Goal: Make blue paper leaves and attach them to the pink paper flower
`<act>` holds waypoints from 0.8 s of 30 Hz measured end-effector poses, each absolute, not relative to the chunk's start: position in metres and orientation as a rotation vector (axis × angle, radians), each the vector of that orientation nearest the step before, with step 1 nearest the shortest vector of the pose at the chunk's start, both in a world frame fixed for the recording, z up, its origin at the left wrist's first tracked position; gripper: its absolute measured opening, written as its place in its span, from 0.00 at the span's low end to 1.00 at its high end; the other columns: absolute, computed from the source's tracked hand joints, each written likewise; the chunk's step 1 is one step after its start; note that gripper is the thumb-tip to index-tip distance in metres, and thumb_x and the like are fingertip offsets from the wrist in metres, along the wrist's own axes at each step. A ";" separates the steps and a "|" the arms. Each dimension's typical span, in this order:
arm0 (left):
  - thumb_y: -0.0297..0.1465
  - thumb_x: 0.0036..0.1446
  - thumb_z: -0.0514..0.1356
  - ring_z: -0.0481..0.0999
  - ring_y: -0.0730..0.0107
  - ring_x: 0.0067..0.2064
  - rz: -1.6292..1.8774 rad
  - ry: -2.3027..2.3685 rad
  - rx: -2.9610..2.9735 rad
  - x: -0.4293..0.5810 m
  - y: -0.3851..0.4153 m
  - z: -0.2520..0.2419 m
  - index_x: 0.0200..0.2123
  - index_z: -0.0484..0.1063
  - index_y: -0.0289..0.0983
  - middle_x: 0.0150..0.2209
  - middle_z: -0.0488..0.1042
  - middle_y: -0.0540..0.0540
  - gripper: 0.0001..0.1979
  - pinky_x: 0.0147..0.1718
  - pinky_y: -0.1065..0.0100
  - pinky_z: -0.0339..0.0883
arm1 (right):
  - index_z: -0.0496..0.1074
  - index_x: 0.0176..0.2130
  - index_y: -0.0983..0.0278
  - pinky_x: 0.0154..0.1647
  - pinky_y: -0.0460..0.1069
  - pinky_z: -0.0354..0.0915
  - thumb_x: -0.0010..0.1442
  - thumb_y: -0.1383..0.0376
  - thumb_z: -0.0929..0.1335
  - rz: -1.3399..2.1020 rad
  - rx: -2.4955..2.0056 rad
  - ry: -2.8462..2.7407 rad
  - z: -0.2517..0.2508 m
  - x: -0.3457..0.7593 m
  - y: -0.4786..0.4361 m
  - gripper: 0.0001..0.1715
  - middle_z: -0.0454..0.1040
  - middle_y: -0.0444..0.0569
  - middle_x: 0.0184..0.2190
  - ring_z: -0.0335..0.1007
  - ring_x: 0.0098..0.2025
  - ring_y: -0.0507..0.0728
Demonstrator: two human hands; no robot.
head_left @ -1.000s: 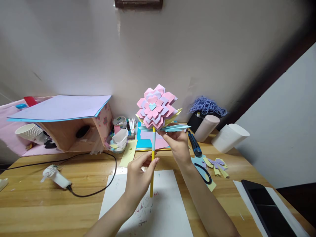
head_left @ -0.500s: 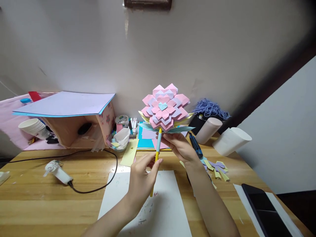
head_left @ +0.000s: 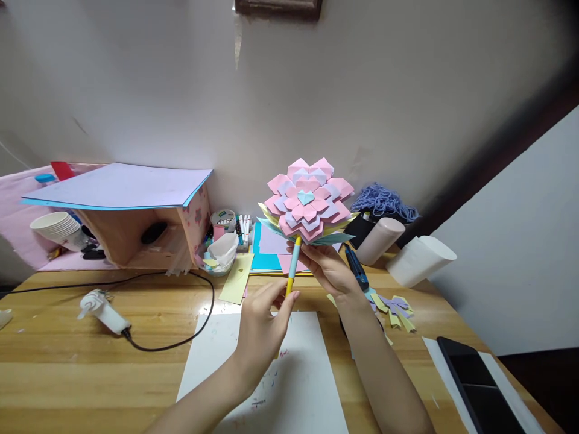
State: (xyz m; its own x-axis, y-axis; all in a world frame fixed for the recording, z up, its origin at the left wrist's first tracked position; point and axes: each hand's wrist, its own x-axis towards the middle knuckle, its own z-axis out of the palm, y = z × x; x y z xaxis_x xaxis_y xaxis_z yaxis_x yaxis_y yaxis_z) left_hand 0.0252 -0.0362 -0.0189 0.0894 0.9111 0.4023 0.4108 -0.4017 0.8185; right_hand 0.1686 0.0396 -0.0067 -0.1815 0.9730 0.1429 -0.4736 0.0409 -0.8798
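Observation:
A layered paper flower (head_left: 312,211) in pink and lilac, with a pale blue heart at its centre, is held upright above the table. Yellow and light blue paper leaves spread under its petals. Its thin stem (head_left: 294,265) is banded yellow and light blue. My left hand (head_left: 266,316) pinches the lower stem between thumb and fingers. Just beneath the bloom, my right hand (head_left: 330,265) is closed at the flower's base, its fingertips partly hidden behind the stem and leaves. Below both hands lies a white sheet (head_left: 307,386) with coloured marks.
On the left are a white hot glue gun (head_left: 106,313) with a black cable and a box (head_left: 194,229) topped by lilac card. Folded paper strips (head_left: 398,310), a blue cutter (head_left: 356,268), paper rolls (head_left: 382,241) and a phone (head_left: 479,386) lie on the right.
The flower has tilted slightly, its bloom shifting a little right and tipping upward. Both hands keep their holds. The whole view has moved slightly.

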 end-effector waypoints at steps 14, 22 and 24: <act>0.30 0.54 0.56 0.68 0.73 0.27 1.306 1.323 1.844 0.025 -0.038 -0.022 0.35 0.72 0.36 0.26 0.72 0.48 0.07 0.28 0.72 0.64 | 0.74 0.38 0.60 0.50 0.58 0.65 0.46 0.63 0.72 1.395 -0.689 -1.073 0.000 0.167 0.037 0.16 0.76 0.46 0.38 0.71 0.44 0.60; 0.30 0.53 0.57 0.69 0.73 0.27 1.355 1.327 1.821 0.028 -0.038 -0.022 0.35 0.73 0.36 0.27 0.73 0.48 0.07 0.29 0.72 0.64 | 0.74 0.37 0.61 0.51 0.58 0.64 0.44 0.63 0.73 1.386 -0.701 -1.042 0.003 0.165 0.035 0.16 0.76 0.46 0.38 0.69 0.46 0.61; 0.30 0.53 0.57 0.69 0.73 0.27 1.358 1.327 1.818 0.028 -0.038 -0.022 0.35 0.73 0.36 0.26 0.72 0.48 0.07 0.28 0.72 0.64 | 0.75 0.36 0.62 0.51 0.58 0.64 0.44 0.62 0.73 1.367 -0.711 -1.041 0.004 0.163 0.035 0.15 0.76 0.47 0.36 0.70 0.45 0.61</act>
State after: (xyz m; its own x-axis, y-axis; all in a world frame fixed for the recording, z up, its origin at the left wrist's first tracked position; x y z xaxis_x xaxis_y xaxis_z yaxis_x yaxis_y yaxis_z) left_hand 0.0282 -0.0379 -0.0218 0.0239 0.9069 0.4206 0.3998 -0.3943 0.8275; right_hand 0.1631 0.0351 0.0041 -0.0971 0.9797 0.1753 -0.4302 0.1175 -0.8951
